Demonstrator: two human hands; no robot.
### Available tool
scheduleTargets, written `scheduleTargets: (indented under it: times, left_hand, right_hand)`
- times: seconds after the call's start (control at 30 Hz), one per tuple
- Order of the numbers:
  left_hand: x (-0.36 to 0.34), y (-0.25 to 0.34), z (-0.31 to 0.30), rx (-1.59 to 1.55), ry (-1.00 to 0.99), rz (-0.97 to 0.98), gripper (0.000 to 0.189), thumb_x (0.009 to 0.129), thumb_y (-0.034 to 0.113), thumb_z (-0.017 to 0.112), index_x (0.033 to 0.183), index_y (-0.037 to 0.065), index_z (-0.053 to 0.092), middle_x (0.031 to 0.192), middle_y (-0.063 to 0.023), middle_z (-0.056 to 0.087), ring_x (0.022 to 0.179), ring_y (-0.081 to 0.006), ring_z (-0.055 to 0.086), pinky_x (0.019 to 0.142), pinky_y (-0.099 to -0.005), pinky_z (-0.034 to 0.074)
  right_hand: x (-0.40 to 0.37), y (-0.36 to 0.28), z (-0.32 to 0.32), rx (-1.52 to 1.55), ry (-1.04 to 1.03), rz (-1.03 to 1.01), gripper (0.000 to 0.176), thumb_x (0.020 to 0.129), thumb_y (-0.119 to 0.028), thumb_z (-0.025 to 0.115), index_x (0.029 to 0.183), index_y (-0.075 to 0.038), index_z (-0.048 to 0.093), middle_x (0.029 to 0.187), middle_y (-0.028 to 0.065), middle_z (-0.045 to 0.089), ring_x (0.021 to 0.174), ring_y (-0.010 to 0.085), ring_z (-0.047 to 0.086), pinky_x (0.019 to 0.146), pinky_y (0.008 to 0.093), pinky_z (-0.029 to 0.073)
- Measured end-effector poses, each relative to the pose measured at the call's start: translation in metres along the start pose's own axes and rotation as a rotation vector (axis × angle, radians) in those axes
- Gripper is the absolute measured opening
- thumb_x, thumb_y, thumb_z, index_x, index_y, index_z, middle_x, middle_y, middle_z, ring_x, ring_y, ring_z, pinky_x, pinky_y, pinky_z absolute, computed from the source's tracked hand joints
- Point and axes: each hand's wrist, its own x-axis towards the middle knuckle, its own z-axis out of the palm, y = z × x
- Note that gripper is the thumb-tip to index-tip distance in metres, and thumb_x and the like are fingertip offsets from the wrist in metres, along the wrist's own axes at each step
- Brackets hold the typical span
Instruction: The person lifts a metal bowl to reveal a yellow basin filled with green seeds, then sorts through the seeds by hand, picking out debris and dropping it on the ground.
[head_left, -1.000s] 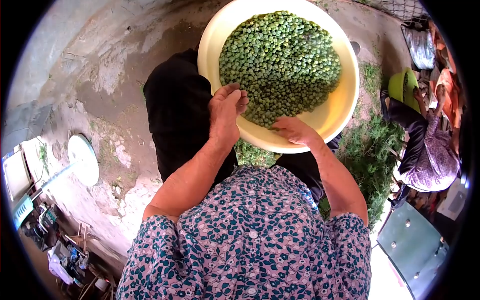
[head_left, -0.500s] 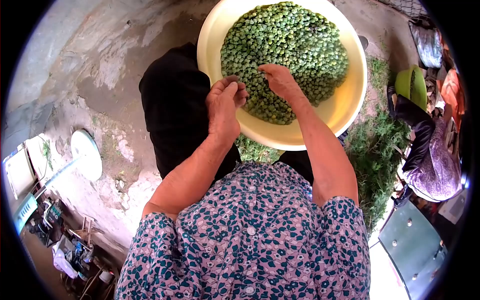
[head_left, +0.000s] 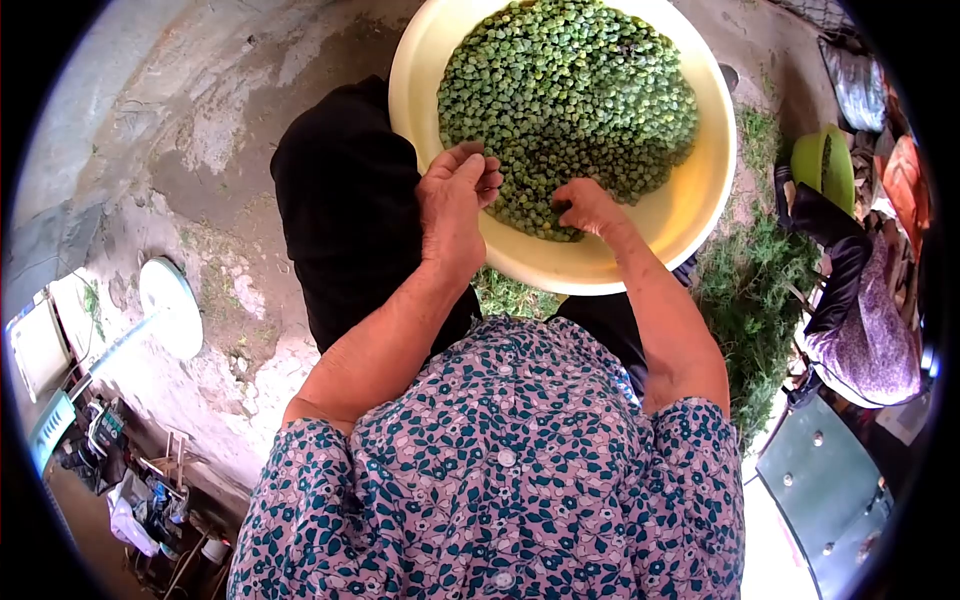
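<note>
A wide pale-yellow basin (head_left: 705,205) holds a heap of small round green pods (head_left: 570,90), in front of my knees. Over its left rim is my left hand (head_left: 458,190), fingers curled in and thumb pressed against them; whatever is between them is hidden. My right hand (head_left: 590,207) is low inside the basin, at the near edge of the heap. Its thumb and fingers are drawn together, fingertips down among the pods, and I cannot tell what they pinch.
Another person in a purple patterned garment (head_left: 870,335) is at the right, near a green bowl (head_left: 825,170). Grass (head_left: 750,290) grows right of the basin. A white pedestal fan (head_left: 172,308) and clutter (head_left: 150,510) are on the left. A grey-green panel (head_left: 825,490) lies lower right.
My right hand has moved down and to the right, from the middle of the heap to its near edge. My left hand has stayed almost in place at the rim.
</note>
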Motion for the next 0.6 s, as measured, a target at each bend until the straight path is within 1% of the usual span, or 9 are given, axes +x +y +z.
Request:
scheduleTargets:
  times: [0.1,0.23,0.3,0.33,0.4,0.43,0.5,0.57,0.6]
  left_hand:
    - [0.001,-0.001,0.001,0.034,0.001,-0.007,0.017,0.088,0.009,0.051,0.103,0.004,0.056,0.085,-0.0033,0.061,0.073,-0.0107,0.057,0.069,-0.0239,0.047]
    - [0.005,-0.005,-0.001,0.059,-0.02,0.01,0.017,0.088,0.009,0.052,0.103,0.004,0.057,0.086,-0.0033,0.062,0.072,-0.0105,0.057,0.07,-0.024,0.047]
    - [0.008,-0.008,-0.002,0.1,-0.066,-0.016,0.018,0.086,0.008,0.053,0.103,0.004,0.058,0.09,-0.0034,0.061,0.076,-0.0106,0.057,0.07,-0.0243,0.046]
    - [0.009,-0.009,-0.002,0.096,-0.071,-0.01,0.018,0.086,0.008,0.053,0.103,0.004,0.058,0.09,-0.0034,0.061,0.076,-0.0106,0.057,0.07,-0.0243,0.046]
    - [0.009,-0.013,-0.001,0.31,-0.197,-0.002,0.022,0.085,0.008,0.054,0.106,0.003,0.058,0.098,-0.0042,0.06,0.082,-0.0108,0.056,0.071,-0.0242,0.045]
    - [0.005,-0.013,0.001,0.311,-0.238,0.013,0.028,0.082,0.008,0.057,0.11,0.002,0.057,0.105,-0.005,0.058,0.087,-0.011,0.054,0.071,-0.0241,0.043]
    - [0.008,-0.02,0.001,0.36,-0.304,0.038,0.03,0.082,0.009,0.059,0.111,0.002,0.057,0.107,-0.0056,0.057,0.087,-0.0111,0.055,0.071,-0.024,0.043]
    - [0.013,-0.025,-0.002,0.367,-0.405,-0.008,0.032,0.08,0.009,0.062,0.11,0.0,0.057,0.105,-0.0061,0.058,0.083,-0.0112,0.056,0.07,-0.0243,0.044]
    - [0.014,-0.025,-0.003,0.368,-0.406,-0.006,0.032,0.08,0.009,0.062,0.11,0.0,0.057,0.105,-0.0061,0.058,0.083,-0.0112,0.056,0.07,-0.0243,0.044]
  right_hand:
    - [-0.002,-0.014,0.007,-0.16,0.004,0.069,0.023,0.067,-0.008,0.069,0.089,-0.012,0.069,0.089,0.0099,0.065,0.085,0.0285,0.062,0.075,0.0372,0.05]
    - [-0.001,-0.002,0.01,-0.177,0.089,-0.013,0.018,0.07,-0.009,0.066,0.088,-0.01,0.069,0.086,0.0117,0.064,0.083,0.0297,0.062,0.073,0.0379,0.05]
    - [-0.011,0.001,0.003,0.203,0.233,-0.147,0.013,0.074,-0.009,0.063,0.086,-0.007,0.067,0.075,0.0096,0.063,0.071,0.0227,0.061,0.064,0.0335,0.049]
    - [-0.019,-0.007,-0.005,0.197,0.238,-0.149,0.013,0.074,-0.009,0.063,0.086,-0.007,0.067,0.075,0.0096,0.063,0.071,0.0227,0.061,0.064,0.0335,0.049]
    - [-0.036,-0.026,-0.023,0.571,0.109,0.071,0.011,0.078,-0.01,0.062,0.086,-0.003,0.064,0.067,0.0038,0.059,0.06,0.0117,0.055,0.056,0.0261,0.046]
    - [-0.044,-0.036,-0.029,0.566,0.115,0.067,0.011,0.078,-0.01,0.062,0.086,-0.003,0.064,0.067,0.0038,0.059,0.06,0.0117,0.055,0.056,0.0261,0.046]
    - [-0.057,-0.056,-0.036,0.673,0.172,0.073,0.012,0.08,-0.009,0.06,0.088,-0.001,0.062,0.064,-0.0013,0.057,0.058,0.0045,0.051,0.054,0.0207,0.044]
    - [-0.066,-0.068,-0.038,0.722,0.18,0.027,0.012,0.08,-0.009,0.06,0.089,-0.001,0.062,0.065,-0.0011,0.058,0.059,0.0049,0.052,0.055,0.0209,0.044]
    - [-0.068,-0.071,-0.038,0.775,0.184,-0.011,0.013,0.08,-0.009,0.06,0.09,0.0,0.062,0.067,-0.0009,0.058,0.061,0.0053,0.052,0.055,0.021,0.044]
